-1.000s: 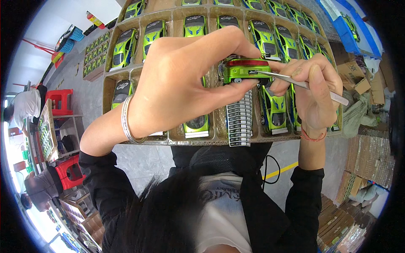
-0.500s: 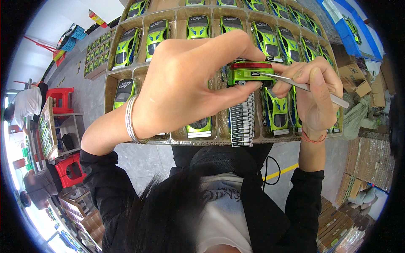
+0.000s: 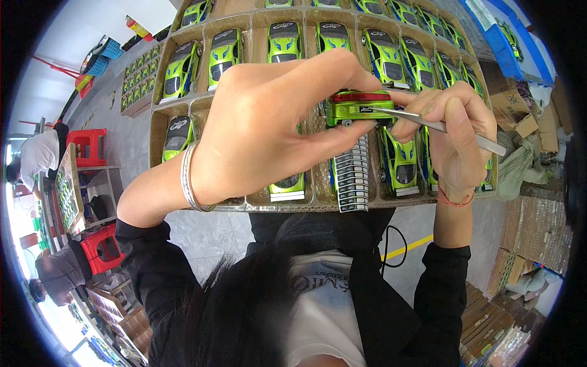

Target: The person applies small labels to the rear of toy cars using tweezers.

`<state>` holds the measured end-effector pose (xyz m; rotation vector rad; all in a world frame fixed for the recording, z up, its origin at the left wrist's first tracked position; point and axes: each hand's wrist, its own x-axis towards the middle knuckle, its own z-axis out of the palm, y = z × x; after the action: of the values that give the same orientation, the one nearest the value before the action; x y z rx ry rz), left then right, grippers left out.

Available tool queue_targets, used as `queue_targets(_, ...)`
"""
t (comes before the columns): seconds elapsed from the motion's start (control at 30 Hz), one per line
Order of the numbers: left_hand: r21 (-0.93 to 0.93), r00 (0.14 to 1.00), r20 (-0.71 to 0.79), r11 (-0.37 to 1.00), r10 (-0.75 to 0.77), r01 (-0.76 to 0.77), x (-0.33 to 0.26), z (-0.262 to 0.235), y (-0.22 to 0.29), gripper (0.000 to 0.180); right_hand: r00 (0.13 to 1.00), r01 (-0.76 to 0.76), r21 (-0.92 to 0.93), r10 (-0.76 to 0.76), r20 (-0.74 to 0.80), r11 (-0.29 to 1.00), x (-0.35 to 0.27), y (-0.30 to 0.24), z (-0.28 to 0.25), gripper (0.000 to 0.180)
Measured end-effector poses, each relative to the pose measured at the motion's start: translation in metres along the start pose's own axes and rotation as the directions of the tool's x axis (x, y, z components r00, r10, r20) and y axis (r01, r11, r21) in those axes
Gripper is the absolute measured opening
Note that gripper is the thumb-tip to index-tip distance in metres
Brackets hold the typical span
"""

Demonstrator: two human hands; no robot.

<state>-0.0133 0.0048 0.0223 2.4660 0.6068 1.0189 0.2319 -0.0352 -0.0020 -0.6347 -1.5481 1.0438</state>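
My left hand [image 3: 257, 131] is closed round a green toy car [image 3: 342, 112], pinching it between thumb and fingers with its red-banded end toward me. In my right hand [image 3: 461, 137] is a pair of metal tweezers [image 3: 437, 125], held slantwise. Their tips meet the car's end at a small dark label [image 3: 365, 110]. Fingers of the right hand come up close to the car's right side. Below the car hangs a strip of small dark-and-white stickers [image 3: 351, 186], reaching over the tray's near edge. The far side of the held car is hidden.
A divided cardboard tray [image 3: 287, 207] holds rows of similar green cars under my hands. A blue bin [image 3: 520, 64] stands at the far right, above cardboard boxes [image 3: 513, 113]. Red stools [image 3: 88, 147] and a co-worker [image 3: 40, 156] are at the left.
The held car and my left hand have shifted slightly left. The tweezer tips still touch the label. At the far left, the co-worker has changed posture.
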Motion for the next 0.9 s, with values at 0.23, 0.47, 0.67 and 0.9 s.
queue_targets(0.23, -0.024, 1.000, -0.009, 0.999, -0.023, 0.022, -0.003, 0.004, 0.001, 0.038, 1.000, 0.003, -0.013, -0.003, 0.004, 1.000, 0.000, 0.000, 0.000, 0.031)
queue_targets(0.47, 0.011, 0.998, -0.057, 1.000, 0.015, -0.015, -0.004, 0.007, 0.001, 0.033, 0.998, -0.060, -0.077, 0.059, -0.024, 0.995, 0.001, -0.004, 0.004, 0.029)
queue_targets(0.67, 0.026, 0.996, -0.032, 0.996, 0.089, -0.088, -0.003, 0.008, -0.002, 0.028, 1.000, -0.025, -0.020, 0.025, 0.000, 0.999, 0.001, -0.001, -0.002, 0.029)
queue_targets(0.9, 0.025, 0.999, -0.044, 0.999, 0.023, -0.022, -0.005, 0.008, 0.001, 0.030, 1.000, -0.003, -0.044, 0.004, 0.009, 0.999, 0.000, 0.000, -0.002, 0.029)
